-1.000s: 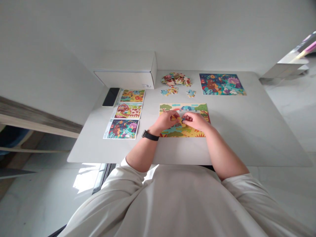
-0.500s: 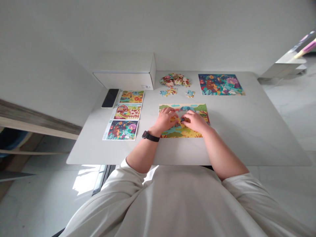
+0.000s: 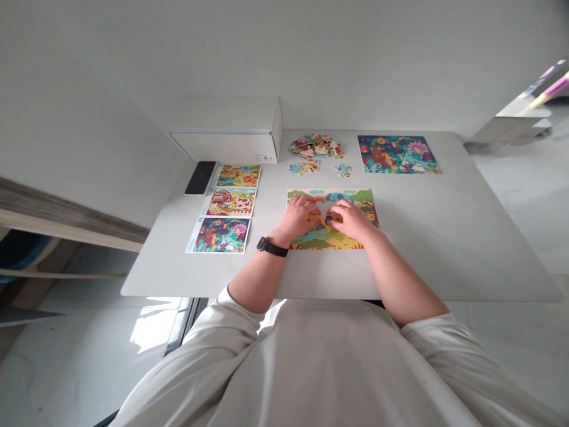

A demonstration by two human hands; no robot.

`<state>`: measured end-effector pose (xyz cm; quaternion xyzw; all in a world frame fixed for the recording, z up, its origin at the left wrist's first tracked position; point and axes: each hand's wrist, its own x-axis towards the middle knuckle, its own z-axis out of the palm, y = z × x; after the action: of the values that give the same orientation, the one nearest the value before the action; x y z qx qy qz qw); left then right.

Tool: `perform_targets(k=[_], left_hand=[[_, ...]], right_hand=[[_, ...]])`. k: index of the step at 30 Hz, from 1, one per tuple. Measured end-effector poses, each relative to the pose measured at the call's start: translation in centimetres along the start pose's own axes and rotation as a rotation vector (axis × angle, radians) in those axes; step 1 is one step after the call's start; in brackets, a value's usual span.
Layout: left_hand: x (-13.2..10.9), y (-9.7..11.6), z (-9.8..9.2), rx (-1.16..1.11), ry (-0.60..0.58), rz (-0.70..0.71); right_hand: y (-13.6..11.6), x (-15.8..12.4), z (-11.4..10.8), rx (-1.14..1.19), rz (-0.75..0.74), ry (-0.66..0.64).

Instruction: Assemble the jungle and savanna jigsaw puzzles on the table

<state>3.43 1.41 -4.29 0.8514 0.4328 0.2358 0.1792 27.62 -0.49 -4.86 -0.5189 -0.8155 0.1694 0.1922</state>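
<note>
Drawn slightly apart since the earlier frame, my left grip [image 3: 299, 217] and right grip [image 3: 348, 219] rest curled, perhaps on a piece, at the centre of the largely filled jigsaw puzzle [image 3: 326, 240] on the counter [image 3: 444, 249], loose pieces [image 3: 316, 145] remaining beyond.

A pale wall [image 3: 284, 53] rises over probably tiled floor [image 3: 520, 207] (sunlit at left).

White box [image 3: 226, 143] at the table's far edge, black phone [image 3: 200, 178] beside it, three picture sheets [image 3: 230, 207] in a column, assembled jigsaw [image 3: 398, 154] far right, white table [image 3: 462, 249], wooden shelf [image 3: 66, 228] left, pink-tipped item [image 3: 549, 86] right, sunlit floor [image 3: 151, 323] below.
</note>
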Motion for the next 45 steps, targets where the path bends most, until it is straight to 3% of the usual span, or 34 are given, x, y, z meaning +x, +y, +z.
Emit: perform_targets(k=[9, 22, 28, 31, 37, 41, 45], left_hand=[[-0.3, 0.0, 0.1, 0.019, -0.098, 0.046], [-0.5, 0.1, 0.1, 0.028, -0.122, 0.02], [-0.3, 0.3, 0.0, -0.009, -0.068, 0.023], [-0.1, 0.3, -0.3, -0.069, 0.013, 0.029], [0.5, 0.1, -2.5, -0.205, 0.228, -0.002], [1.1, -0.6, -3.9, -0.159, 0.183, -0.044], [1.1, -2.4, -3.1, -0.039, 0.137, -0.059]], right_hand=[[0.0, -0.3, -0.2, -0.013, 0.001, -0.07], [0.0, -0.3, 0.1, -0.011, 0.019, -0.063], [-0.2, -0.4, 0.2, -0.008, 0.033, -0.059], [-0.2, -0.4, 0.2, 0.018, 0.026, -0.059], [0.2, 0.1, -0.5, 0.066, 0.059, 0.067], [0.8, 0.2, -0.7, 0.062, 0.134, 0.156], [1.3, 0.0, -0.7, 0.09, 0.193, 0.254]])
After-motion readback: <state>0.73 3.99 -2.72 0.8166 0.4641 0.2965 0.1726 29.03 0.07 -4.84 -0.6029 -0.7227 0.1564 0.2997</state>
